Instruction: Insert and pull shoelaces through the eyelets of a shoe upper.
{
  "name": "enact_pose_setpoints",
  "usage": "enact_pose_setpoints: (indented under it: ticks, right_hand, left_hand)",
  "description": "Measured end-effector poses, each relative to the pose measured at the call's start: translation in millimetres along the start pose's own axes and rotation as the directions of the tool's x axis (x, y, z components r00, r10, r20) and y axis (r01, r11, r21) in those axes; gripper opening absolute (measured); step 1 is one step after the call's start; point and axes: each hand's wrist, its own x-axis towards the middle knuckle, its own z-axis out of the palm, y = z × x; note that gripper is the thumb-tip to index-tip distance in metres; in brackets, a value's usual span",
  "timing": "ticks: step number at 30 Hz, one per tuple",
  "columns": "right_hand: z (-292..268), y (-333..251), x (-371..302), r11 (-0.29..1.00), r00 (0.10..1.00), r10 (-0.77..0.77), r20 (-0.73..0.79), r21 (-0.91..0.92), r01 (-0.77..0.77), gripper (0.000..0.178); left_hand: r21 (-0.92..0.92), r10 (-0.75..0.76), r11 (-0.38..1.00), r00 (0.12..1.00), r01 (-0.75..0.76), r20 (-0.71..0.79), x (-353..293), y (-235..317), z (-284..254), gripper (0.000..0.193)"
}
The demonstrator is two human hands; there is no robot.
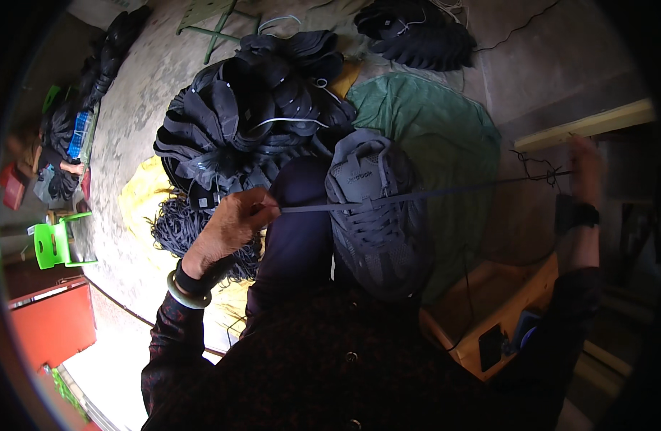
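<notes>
A dark grey sneaker (377, 248) rests on my lap, its tongue pointing away from me and its toe toward my body. Part of its front is laced. A flat dark shoelace (445, 192) stretches taut across the shoe from one hand to the other. My left hand (233, 223), left of the shoe, pinches one end between thumb and fingers. Far out to the right, my slightly blurred right hand (586, 169) is closed on the lace's other stretch, beside a loose tangle of thin dark cord (542, 170).
Many black shoe uppers (230, 108) are heaped ahead, with another pile (416, 36) farther off. Bundled dark laces (176, 226) lie on yellow sheeting at left. Green cloth (452, 122) spreads right of the shoe. A wooden box (503, 309) and a green chair (53, 244) stand nearby.
</notes>
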Motion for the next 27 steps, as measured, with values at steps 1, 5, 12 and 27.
enact_pose_setpoints:
  ticks: [1, 5, 12, 27]
  right_hand:
    - [11.7, -4.0, -9.7, 1.0, 1.0, 0.0, -0.007, -0.001, 0.0, 0.034]
    - [100.8, -53.8, -88.6, 0.982, 0.991, 0.036, 0.128, -0.188, -0.012, 0.033]
    - [182.3, -71.9, -167.6, 0.996, 0.841, -0.002, 0.542, 0.08, -0.049, 0.021]
    - [216.1, -119.1, -231.8, 0.958, 0.672, -0.2, 0.713, -0.003, 0.288, 0.008]
  left_hand:
    - [0.002, 0.006, 1.0, 1.0, -0.006, 0.004, 1.5, -10.4, -2.5, 0.011]
    - [0.481, 0.242, 0.863, 0.961, -0.15, -0.135, 0.5, -29.3, -13.3, 0.009]
    - [0.187, 0.42, 0.902, 0.89, -0.388, -0.177, 23.1, 35.2, 15.7, 0.017]
    - [0.222, 0.502, 0.854, 0.858, -0.471, -0.112, 54.9, 95.4, 59.5, 0.014]
